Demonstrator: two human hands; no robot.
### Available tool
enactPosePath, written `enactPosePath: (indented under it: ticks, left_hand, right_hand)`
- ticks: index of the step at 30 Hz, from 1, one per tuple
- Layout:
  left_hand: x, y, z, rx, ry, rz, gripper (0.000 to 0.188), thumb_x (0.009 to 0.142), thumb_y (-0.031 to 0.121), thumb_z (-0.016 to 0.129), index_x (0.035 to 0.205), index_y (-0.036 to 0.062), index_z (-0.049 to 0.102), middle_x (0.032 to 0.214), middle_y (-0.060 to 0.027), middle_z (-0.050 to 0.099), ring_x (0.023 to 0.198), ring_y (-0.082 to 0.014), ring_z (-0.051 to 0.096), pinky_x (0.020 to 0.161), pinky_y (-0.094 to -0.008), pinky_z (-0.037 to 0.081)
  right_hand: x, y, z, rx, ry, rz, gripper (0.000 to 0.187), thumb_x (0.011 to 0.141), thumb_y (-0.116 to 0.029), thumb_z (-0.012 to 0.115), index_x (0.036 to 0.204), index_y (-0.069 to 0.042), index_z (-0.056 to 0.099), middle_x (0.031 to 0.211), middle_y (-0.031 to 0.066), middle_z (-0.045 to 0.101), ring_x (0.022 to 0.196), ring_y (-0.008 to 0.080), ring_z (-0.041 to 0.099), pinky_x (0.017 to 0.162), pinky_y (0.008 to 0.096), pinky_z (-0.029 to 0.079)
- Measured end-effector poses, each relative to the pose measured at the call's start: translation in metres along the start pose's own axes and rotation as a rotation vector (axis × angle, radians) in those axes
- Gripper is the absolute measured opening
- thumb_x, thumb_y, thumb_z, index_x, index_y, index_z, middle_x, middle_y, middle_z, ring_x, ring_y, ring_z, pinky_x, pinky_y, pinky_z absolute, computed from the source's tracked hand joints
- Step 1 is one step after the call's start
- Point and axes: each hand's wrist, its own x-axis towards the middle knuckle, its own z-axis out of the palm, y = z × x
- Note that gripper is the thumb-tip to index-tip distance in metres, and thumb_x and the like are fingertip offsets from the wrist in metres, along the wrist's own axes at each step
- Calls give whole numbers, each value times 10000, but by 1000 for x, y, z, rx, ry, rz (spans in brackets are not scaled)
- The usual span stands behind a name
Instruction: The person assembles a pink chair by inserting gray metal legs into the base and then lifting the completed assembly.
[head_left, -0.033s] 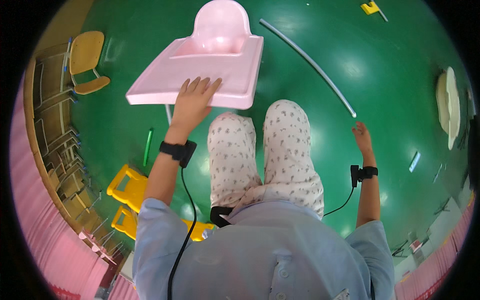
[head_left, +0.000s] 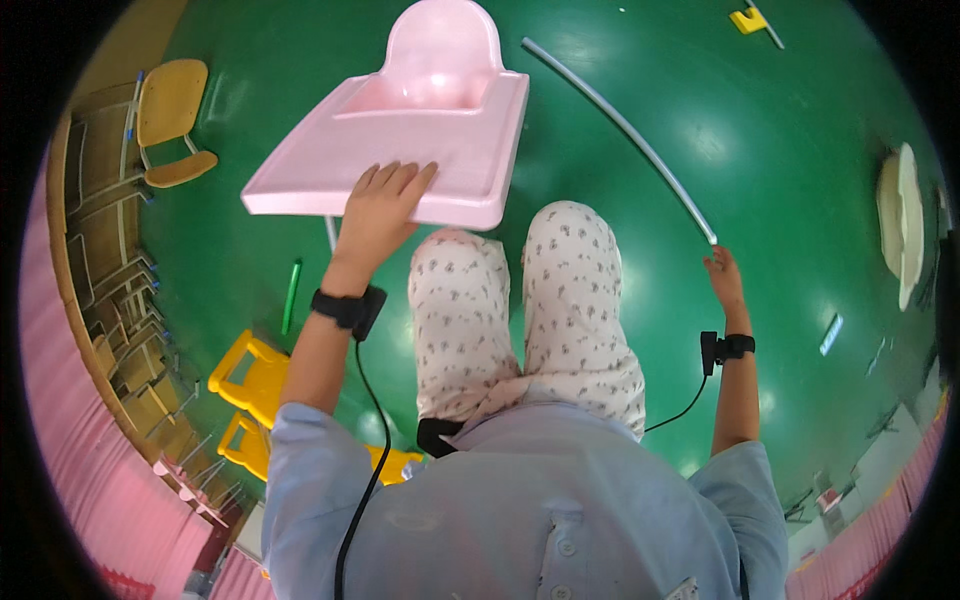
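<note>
A pink plastic high chair [head_left: 442, 45] with a wide tray stands in front of my knees, tilted a little to the left. My left hand [head_left: 386, 208] grips the tray's near edge, fingers over the top; its thumb is hidden. Below the tray a bit of a grey leg [head_left: 331, 233] shows. Off to the right, my right hand [head_left: 727, 276] holds nothing, its fingers loosely bent and apart. Just beyond its fingertips is the near end of a long grey tube [head_left: 632, 134]; whether they touch, I cannot tell.
Yellow plastic pieces [head_left: 262, 385] and a green stick [head_left: 291, 297] lie by my left arm. A wooden chair [head_left: 172, 100] stands far left. Right of me are a cream-coloured panel [head_left: 908, 225] and a light blue strip [head_left: 831, 334]. A yellow piece [head_left: 747, 20] lies far right.
The tray's near edge has come slightly closer and lower, with my left hand on it. My right hand stays nearly still, while the tube's end appears closer to its fingertips.
</note>
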Motion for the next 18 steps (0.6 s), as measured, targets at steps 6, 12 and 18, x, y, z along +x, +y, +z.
enactPosePath:
  ticks: [6,12,18]
  left_hand:
    - [-24,5,-1,76,255,142,193,561,45,603,740,42,530,897,-80,625,799,-246,619,645,-323,506]
    - [-3,7,12,130,420,105,187,534,87,583,694,33,502,732,-102,542,592,-257,526,511,-318,424]
    - [26,15,-5,213,399,-35,312,463,91,579,759,38,498,739,-90,501,605,-269,493,504,-333,400]
  right_hand:
    - [91,70,88,-147,149,-107,507,782,-229,609,1209,-33,417,1175,201,470,1071,327,469,891,380,385]
    - [154,85,130,-436,198,-12,602,725,-302,661,1228,-116,390,1152,147,456,1048,356,441,858,437,398]
    - [162,71,136,-572,391,-95,454,716,-286,657,1100,-137,467,1008,122,477,953,334,474,778,441,430]
